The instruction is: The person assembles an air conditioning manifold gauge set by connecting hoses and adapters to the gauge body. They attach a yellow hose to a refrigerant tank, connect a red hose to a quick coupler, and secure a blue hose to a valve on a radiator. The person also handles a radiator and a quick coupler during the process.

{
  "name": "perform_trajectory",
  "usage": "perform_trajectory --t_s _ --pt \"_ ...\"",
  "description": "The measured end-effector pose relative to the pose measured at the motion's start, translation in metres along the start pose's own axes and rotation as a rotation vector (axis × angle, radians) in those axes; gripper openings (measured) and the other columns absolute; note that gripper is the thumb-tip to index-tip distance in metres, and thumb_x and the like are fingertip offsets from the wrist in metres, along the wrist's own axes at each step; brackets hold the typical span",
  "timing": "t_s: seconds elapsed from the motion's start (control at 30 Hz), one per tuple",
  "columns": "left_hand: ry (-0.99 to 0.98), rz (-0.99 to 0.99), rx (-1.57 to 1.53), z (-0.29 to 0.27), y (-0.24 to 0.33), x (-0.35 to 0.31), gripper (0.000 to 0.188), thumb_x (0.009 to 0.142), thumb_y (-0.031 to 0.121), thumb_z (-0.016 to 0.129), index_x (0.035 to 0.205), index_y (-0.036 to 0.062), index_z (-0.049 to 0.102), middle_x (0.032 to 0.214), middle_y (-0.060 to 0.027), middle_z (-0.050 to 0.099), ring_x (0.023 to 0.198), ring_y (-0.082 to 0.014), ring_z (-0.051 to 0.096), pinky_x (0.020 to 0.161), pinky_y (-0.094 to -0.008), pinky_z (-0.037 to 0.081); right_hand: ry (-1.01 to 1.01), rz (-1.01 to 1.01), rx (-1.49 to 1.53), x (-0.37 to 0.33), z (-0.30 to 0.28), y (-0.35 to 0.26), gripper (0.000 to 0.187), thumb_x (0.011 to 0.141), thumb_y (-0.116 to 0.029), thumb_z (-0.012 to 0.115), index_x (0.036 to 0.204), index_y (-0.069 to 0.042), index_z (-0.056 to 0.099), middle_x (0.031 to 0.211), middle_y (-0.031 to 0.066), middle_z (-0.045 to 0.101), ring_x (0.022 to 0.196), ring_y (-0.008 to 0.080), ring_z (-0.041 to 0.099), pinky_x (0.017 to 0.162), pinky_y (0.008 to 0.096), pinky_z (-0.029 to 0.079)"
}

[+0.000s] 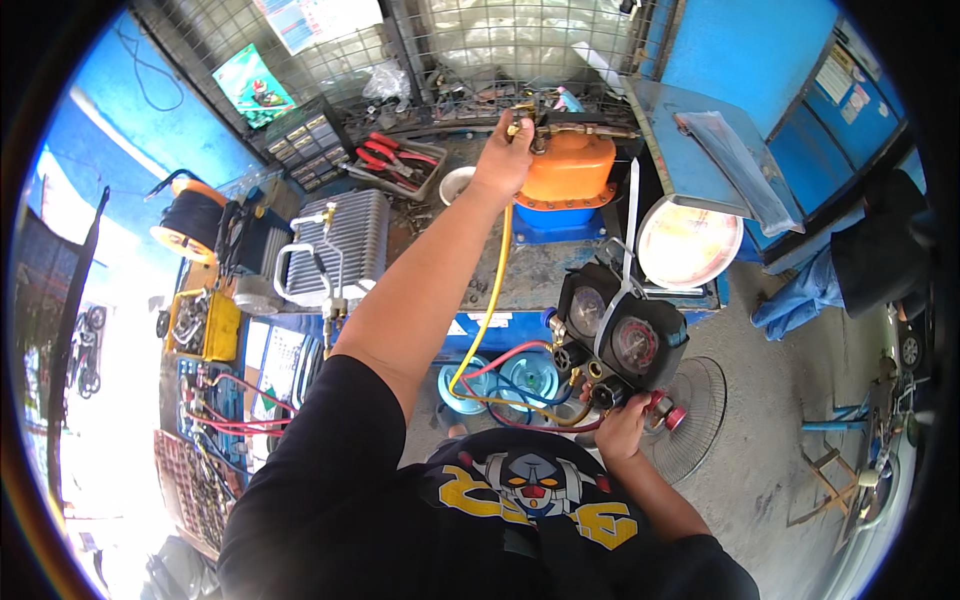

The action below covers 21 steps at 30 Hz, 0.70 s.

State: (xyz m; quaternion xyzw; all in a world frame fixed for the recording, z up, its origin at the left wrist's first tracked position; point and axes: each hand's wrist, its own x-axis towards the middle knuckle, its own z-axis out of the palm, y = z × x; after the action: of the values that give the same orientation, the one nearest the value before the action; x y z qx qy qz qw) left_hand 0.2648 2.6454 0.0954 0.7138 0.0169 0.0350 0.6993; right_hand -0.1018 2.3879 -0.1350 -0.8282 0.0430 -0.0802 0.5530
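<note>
My left hand reaches across the workbench, its fingers closed around a brass fitting beside an orange-topped compressor with a blue base. From under that hand a yellow hose hangs down over the bench edge and curves toward a manifold gauge set. My right hand grips the gauge set from below, near its knobs, in front of my body. It has two round dials in black surrounds. Red hoses and blue hoses loop beneath it. The far side of each grip is hidden.
A tray of red-handled pliers, a grey finned unit and a drawer cabinet stand on the bench's left. A round white lid is at the right. Below are light-blue tubs and a fan. Another person is at right.
</note>
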Motion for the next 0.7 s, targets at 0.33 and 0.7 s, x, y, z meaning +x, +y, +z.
perform_trajectory --t_s 0.33,0.7 --pt "-0.024 0.013 0.264 0.001 0.011 0.006 0.09 0.1 0.055 0.056 0.16 -0.001 0.018 0.084 -0.0096 0.066 0.07 -0.0157 0.059 0.069 -0.0314 0.05 0.196 -0.298 -0.438 -0.009 -0.02 -0.056 0.045 0.085 0.012 0.051 0.128 0.006 0.041 0.101 0.031 0.063 0.086 0.0513 0.061 0.079 0.0539 0.047" --pt "-0.239 -0.256 0.011 -0.022 0.026 0.004 0.082 0.1 0.051 0.06 0.163 0.0172 0.018 0.068 0.0035 0.041 0.052 -0.0075 0.033 0.047 -0.0267 0.029 0.149 -0.29 -0.318 -0.004 -0.016 -0.059 0.037 0.081 0.012 0.052 0.117 0.006 0.044 0.081 0.0264 0.057 0.071 0.051 0.056 0.066 0.0545 0.043"
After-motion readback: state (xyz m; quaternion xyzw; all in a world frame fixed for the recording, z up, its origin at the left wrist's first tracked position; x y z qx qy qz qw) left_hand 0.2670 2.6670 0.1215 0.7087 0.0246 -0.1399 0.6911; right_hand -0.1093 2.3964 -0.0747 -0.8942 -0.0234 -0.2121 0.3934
